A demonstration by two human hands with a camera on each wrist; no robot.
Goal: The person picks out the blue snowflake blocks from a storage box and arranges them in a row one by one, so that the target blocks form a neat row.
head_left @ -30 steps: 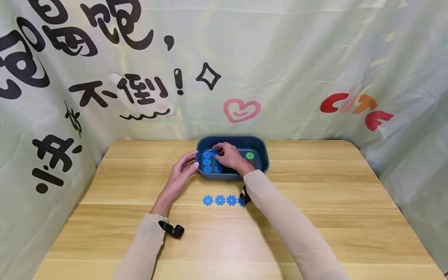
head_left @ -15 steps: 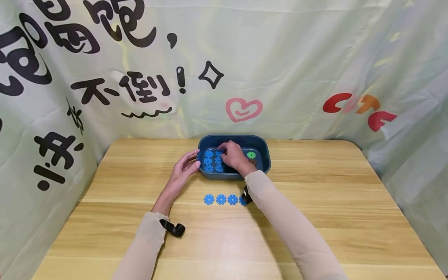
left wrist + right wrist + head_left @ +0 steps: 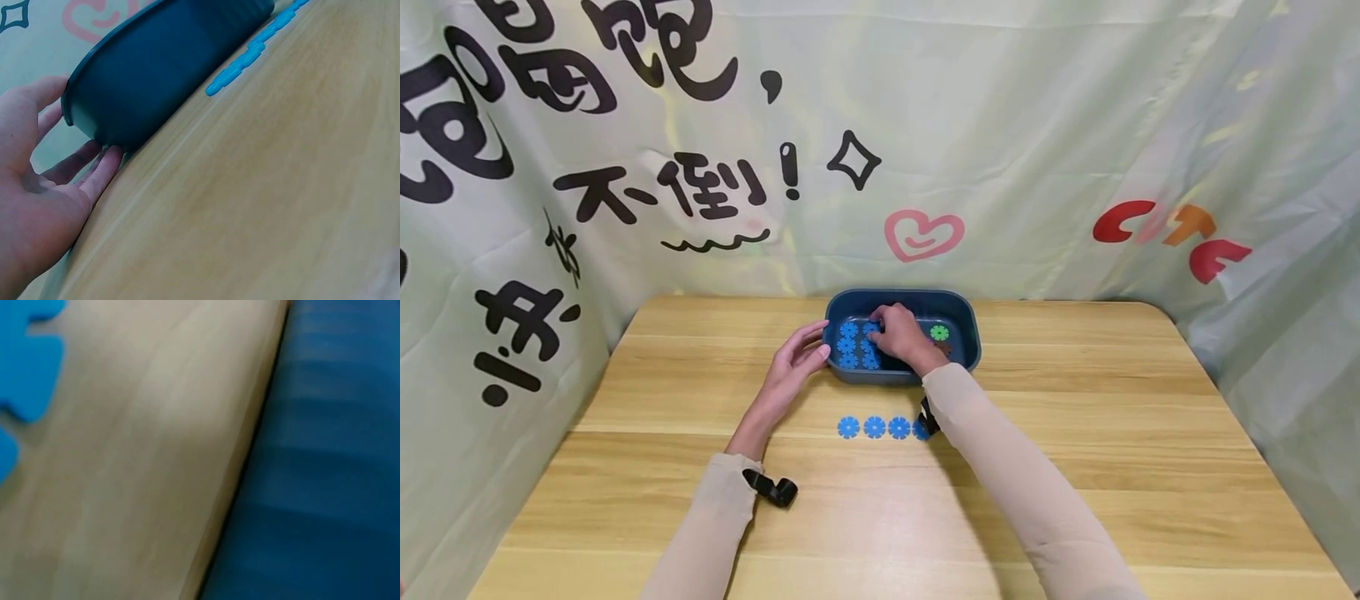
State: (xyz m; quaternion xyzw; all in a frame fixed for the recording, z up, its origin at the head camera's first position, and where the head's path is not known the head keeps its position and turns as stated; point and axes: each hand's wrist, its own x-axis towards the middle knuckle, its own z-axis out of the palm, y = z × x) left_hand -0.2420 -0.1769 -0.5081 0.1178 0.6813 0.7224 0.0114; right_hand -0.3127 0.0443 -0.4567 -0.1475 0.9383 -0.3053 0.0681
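A dark blue plastic bin (image 3: 910, 378) stands at the back of the wooden table, with several blue notched discs (image 3: 847, 343) at its left end. My left hand (image 3: 790, 360) touches the bin's left end from outside; in the left wrist view its extended fingers (image 3: 103, 172) rest against the end wall. Inside the bin is my right hand (image 3: 904, 335), its bent fingertips at the blue discs; whether they pinch one is hidden. A green notched disc (image 3: 939, 332) and a brownish piece (image 3: 943, 347) lie to the right of this hand.
Several blue discs (image 3: 874, 427) form a row on the table (image 3: 880, 508) in front of the bin, the rightmost partly covered by the right wrist's black strap (image 3: 928, 417). A printed curtain (image 3: 1000, 150) hangs behind the table.
My right hand has shifted slightly to the right inside the bin, its fingertips still among the blue discs. The left hand stays at the bin's end. The head view has shifted slightly.
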